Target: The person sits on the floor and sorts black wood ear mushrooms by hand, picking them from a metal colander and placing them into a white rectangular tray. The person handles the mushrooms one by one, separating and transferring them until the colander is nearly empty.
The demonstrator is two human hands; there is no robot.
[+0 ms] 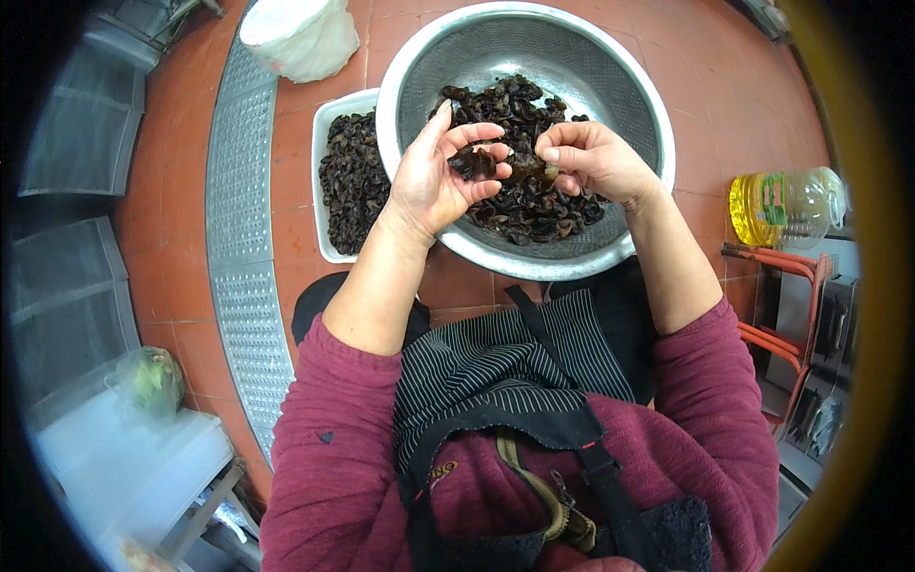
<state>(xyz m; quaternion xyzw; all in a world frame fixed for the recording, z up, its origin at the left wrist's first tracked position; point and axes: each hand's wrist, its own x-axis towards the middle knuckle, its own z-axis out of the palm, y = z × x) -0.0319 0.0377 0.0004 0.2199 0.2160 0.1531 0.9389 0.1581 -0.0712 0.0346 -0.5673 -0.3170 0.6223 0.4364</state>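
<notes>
My left hand [429, 175] is turned palm up over a perforated metal basin [615, 86], its fingers curled around a dark wood ear mushroom piece [473, 163]. Across from it, my right hand [597, 161] has thumb and forefinger pinched together, with a small pale bit [551, 171] at the fingertips. What that bit is cannot be made out. Beneath both hands, a heap of wet wood ear mushrooms [518, 218] lies in the basin. To the left, partly behind the basin rim and my left forearm, stands a white plastic tub [320, 214] full of smaller-looking dark mushroom pieces [350, 182].
A white bag-lined container [304, 43] stands beyond the tub. Perforated metal drain covers [241, 171] cross the red tile floor [175, 264]. On the right are an oil jug [783, 207] and an orange metal frame [815, 300]. A bagged green vegetable [150, 382] sits on a white surface [136, 465].
</notes>
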